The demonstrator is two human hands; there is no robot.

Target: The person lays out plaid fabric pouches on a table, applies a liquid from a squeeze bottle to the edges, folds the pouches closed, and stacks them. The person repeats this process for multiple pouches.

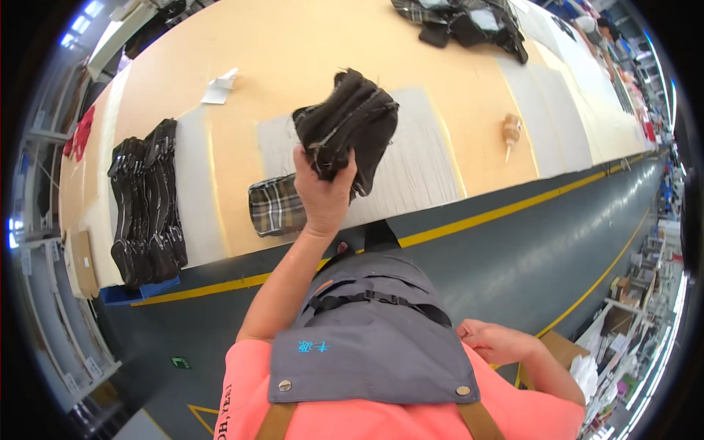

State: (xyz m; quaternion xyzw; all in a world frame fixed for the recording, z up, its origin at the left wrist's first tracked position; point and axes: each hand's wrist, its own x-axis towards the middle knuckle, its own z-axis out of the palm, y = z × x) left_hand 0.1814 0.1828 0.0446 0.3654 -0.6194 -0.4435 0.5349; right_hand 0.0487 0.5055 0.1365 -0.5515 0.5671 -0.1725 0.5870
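My left hand (pixel 326 187) grips a thick bundle of dark fabric pieces (pixel 348 125) from its near end, thumb on one side. The bundle is held above the table, its layered edges lighter and frayed. Under and beside my wrist a folded plaid fabric piece (pixel 273 207), brown, black and white, lies by the table's near edge. Down at my right side, next to the grey apron (pixel 374 323), my right hand (pixel 491 339) is closed with its fingers curled in. Whatever it may hold is hidden.
Two long rows of dark fabric pieces (pixel 147 202) lie at the table's left, over a blue tray (pixel 139 292). A white paper scrap (pixel 219 87), a glue bottle (pixel 511 132) and a heap of plaid and black fabric (pixel 469 26) are on the table (pixel 308 44).
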